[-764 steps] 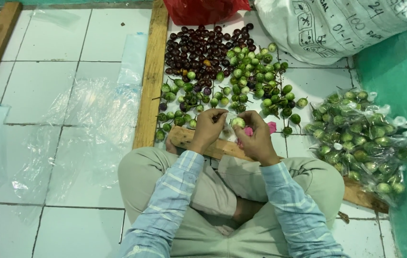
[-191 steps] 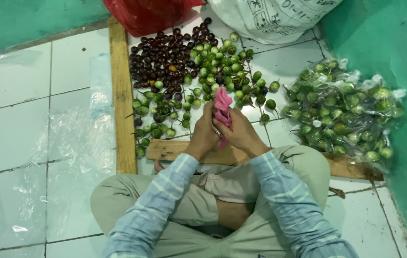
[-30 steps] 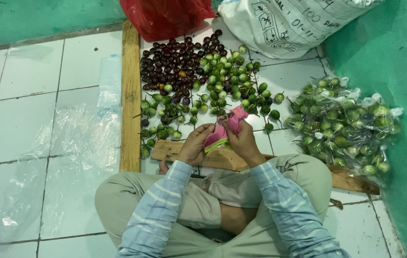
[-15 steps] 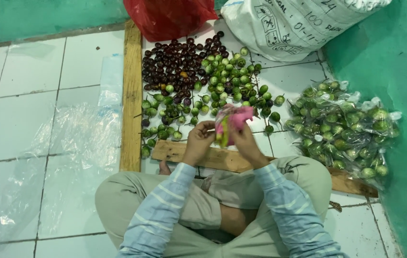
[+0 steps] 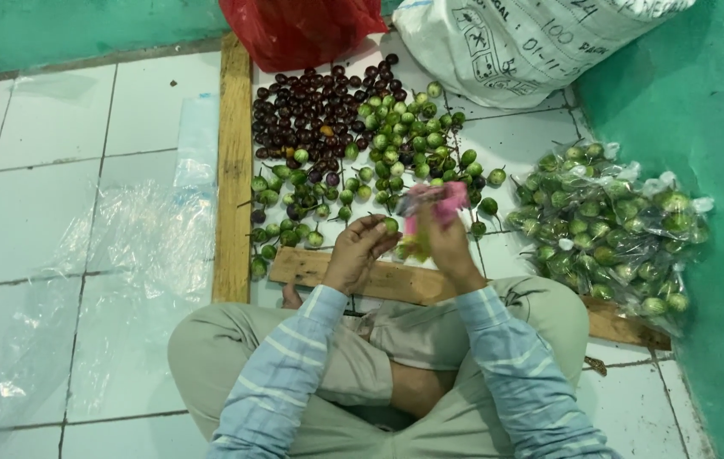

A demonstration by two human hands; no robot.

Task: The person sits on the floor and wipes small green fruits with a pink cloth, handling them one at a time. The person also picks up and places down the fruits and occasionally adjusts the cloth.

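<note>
1. Head view, the hands: the left hand (image 5: 360, 251) is curled, its fingertips pinching one small round green fruit (image 5: 390, 225) at chest height above the short wooden plank (image 5: 328, 270). It is held up off the floor, which I judge keeps it at the mouth of the bag beside it.
2. The right hand (image 5: 443, 240) grips a small pink plastic bag (image 5: 438, 202), fingers closed round its lower part so the top stands up and blurred. A few green fruits seem to sit inside by the palm; I cannot tell how many.
3. Head view, the floor: a loose heap of green round fruits (image 5: 396, 149) and a heap of dark purple ones (image 5: 311, 110) lie on white tiles just ahead of the plank, colours mostly apart, within easy reach.
4. A long wooden batten (image 5: 234, 170) runs along the heaps' left edge, likely stopping them rolling.
5. To the right, filled clear plastic packets of green fruit (image 5: 617, 229) are piled against the green wall (image 5: 702, 127), out of the way.
6. A red plastic bag (image 5: 302, 30) and a white woven sack (image 5: 515, 42) stand behind; clear plastic sheets (image 5: 149, 238) lie left.
</note>
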